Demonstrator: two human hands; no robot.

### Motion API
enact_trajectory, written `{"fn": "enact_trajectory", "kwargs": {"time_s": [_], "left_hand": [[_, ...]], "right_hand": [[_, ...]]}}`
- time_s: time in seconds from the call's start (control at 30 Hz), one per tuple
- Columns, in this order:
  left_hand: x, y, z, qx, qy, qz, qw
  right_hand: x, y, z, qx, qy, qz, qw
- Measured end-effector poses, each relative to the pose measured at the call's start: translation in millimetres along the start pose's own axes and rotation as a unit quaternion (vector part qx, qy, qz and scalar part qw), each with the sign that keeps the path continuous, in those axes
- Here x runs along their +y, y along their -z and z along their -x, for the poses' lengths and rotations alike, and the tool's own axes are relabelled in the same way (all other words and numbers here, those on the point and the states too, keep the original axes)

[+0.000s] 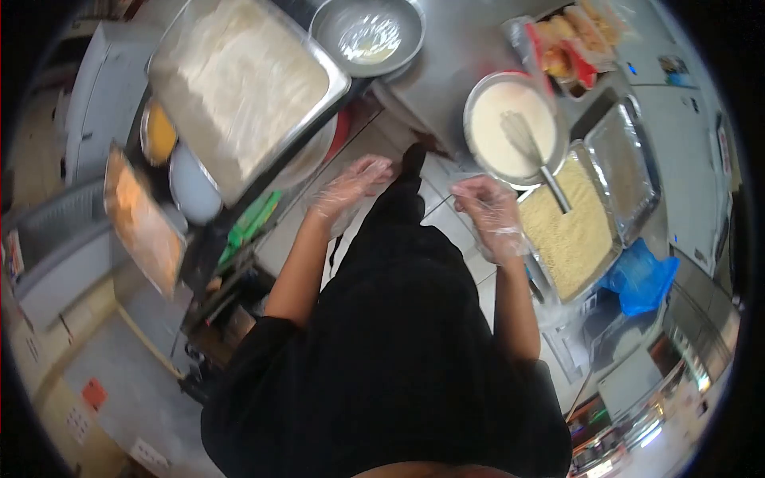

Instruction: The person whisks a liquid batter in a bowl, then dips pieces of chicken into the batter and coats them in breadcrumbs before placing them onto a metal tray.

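Note:
My left hand (351, 189), in a clear plastic glove, hovers over the floor beside the large metal tray of white flour (255, 88). Its fingers are loosely bent and nothing shows in them. My right hand (490, 211), gloved the same way, is near the bowl of creamy white batter (498, 119); its fingers curl loosely, with no object visible. In the batter stands a whisk (522, 139), its handle leaning over the rim. Close to the right hand lies a tray of pale yellow crumbs (570, 231).
A metal pan (366, 36) sits at the top. Packaged food (570, 48) and a foil-covered tray (621, 167) are at the right, above a blue plastic bag (640, 277). On the left are a tray of orange food (143, 223) and a yellow-filled bowl (159, 131).

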State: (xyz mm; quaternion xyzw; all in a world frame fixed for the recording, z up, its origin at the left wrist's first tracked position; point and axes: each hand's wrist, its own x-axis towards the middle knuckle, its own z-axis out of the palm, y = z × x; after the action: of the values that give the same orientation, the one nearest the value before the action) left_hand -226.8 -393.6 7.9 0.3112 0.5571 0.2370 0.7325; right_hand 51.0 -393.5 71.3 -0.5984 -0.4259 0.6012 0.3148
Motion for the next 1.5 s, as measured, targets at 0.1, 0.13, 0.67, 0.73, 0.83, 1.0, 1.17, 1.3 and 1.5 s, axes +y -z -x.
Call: {"fn": "enact_trajectory", "kwargs": {"time_s": [0.1,0.13,0.67,0.73,0.83,1.0,1.17,1.3,1.5], "left_hand": [[-118,30,33,0.089,0.103,-0.06,0.989],[-159,43,43,0.127,0.152,-0.058,0.979],[-330,265,-117,0.369,-0.057,0.629,0.681],[-321,253,-115,0.406,-0.051,0.652,0.639],[-327,263,-108,0.431,-0.057,0.682,0.588],[-314,254,-60,0.353,-0.013,0.684,0.639],[-310,287,-18,0.217,-0.269,0.52,0.781],[-312,327,0,0.122,-0.425,0.279,0.853],[-309,361,2,0.037,-0.432,0.225,0.873]], "right_hand": [[58,-33,13,-0.086,-0.028,-0.005,0.996],[79,-45,13,-0.093,-0.042,-0.018,0.995],[360,-169,-5,-0.197,-0.122,0.276,0.933],[367,-192,-23,-0.202,-0.067,0.304,0.929],[331,-237,-55,-0.229,-0.042,0.337,0.912],[308,-311,-116,-0.275,0.084,0.411,0.865],[322,-385,-167,-0.32,0.369,0.442,0.752],[329,-444,-247,-0.215,0.587,0.441,0.644],[313,-520,-298,-0.224,0.365,0.697,0.575]]}}
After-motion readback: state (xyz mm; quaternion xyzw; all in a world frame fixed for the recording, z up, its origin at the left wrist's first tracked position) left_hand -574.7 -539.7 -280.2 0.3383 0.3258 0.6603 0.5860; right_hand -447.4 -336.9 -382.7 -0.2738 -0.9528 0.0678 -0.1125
